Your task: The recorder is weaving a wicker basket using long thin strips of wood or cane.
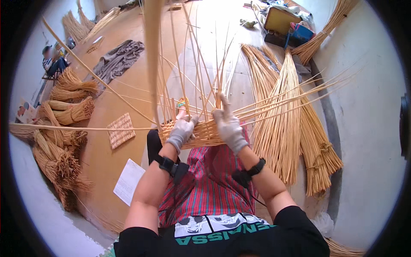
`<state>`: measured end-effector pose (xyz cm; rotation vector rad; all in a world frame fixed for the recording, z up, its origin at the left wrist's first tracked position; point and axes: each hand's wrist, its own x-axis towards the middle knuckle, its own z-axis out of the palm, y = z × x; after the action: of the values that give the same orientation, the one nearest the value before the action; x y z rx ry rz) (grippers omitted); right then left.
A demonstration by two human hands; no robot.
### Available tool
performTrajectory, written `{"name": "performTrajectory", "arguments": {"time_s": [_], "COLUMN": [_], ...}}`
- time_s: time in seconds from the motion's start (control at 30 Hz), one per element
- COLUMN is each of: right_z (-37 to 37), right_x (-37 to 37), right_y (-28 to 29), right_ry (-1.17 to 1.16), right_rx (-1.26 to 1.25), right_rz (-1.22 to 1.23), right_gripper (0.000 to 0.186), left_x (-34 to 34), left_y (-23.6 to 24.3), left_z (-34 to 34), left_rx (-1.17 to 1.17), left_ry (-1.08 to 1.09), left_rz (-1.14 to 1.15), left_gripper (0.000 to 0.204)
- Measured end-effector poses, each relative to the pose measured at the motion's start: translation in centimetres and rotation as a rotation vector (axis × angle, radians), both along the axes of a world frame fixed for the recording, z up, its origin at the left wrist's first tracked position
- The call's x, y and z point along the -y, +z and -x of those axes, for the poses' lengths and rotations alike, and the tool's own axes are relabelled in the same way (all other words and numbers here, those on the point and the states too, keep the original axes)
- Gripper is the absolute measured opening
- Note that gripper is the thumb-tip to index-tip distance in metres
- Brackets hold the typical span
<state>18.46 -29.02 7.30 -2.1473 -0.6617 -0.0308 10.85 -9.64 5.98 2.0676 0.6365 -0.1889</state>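
Observation:
A partly woven wicker basket point(201, 135) rests at my lap, its weave pale tan. Upright willow rods point(198, 77) rise from its rim, and long loose ones spread out to both sides. My left hand point(183, 130), in a grey-white work glove, is closed over the near left part of the weave. At the right end my right hand point(230, 128), gloved too, closes around the weave and rods at the corner, with one finger pointing up along the upright rods. The fingertips of both hands are partly hidden behind rods. A thick rod point(153, 55) passes close in front of the view.
Bundles of willow rods point(278, 124) lie on the floor to the right. More tied bundles point(64, 145) line the left wall. A small woven square point(121, 130) and a paper sheet point(129, 181) lie left of me. Farther off are a grey cloth point(117, 64) and a seated person point(55, 63).

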Motion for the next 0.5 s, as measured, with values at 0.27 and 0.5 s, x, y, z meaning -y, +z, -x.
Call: {"name": "performTrajectory", "arguments": {"time_s": [0.27,0.5], "right_z": [-10.5,-2.1], "right_x": [-9.1,3.2], "right_y": [5.8,1.4], "right_ry": [0.214,-0.046], "right_rx": [-0.377,-0.283], "right_rz": [-0.96,-1.156], "right_gripper": [0.064,0.018], "left_x": [1.9,0.7], "left_y": [0.1,-1.3], "left_z": [0.1,-1.2], "left_rx": [0.142,0.288], "left_ry": [0.234,0.204], "left_rz": [0.556,0.685], "left_gripper": [0.049,0.059]}}
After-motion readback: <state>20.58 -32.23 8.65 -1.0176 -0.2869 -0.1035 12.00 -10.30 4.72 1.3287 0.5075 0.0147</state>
